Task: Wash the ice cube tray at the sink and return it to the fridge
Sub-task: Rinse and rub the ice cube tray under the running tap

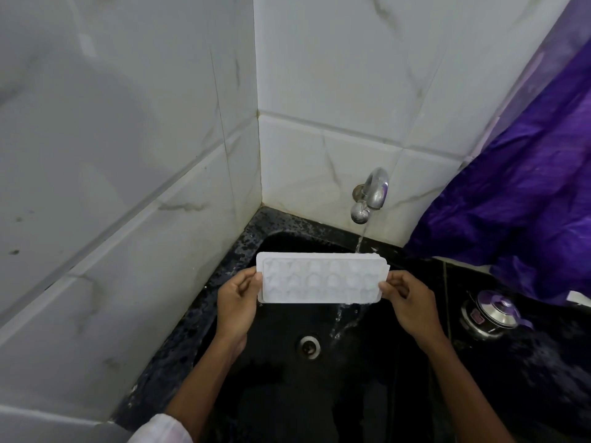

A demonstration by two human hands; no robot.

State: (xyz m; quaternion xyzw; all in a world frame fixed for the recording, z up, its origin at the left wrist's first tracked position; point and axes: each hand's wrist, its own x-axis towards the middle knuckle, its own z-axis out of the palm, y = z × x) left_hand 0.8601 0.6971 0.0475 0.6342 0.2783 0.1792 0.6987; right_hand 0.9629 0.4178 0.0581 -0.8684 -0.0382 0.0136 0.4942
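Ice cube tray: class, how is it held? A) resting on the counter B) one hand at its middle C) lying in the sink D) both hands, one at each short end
D: the left hand grips one short end of the ice cube tray and the right hand the other, above the sink.

My feed is dim and flat, with soft light that seems to fall from above and behind me. A broad, blurry shadow lies across the left wall tiles [96,139]. The black sink [287,394] swallows nearly all detail; only its drain ring [309,346] and the wet splash catch light. The white ice cube tray [323,279] is brightest and slightly washed out, its cells soft. Small highlights sit on the tap [375,190] and the steel pot [492,314]. Wide-angle distortion bows the tile lines near the edges, and the lower corners look smeared.
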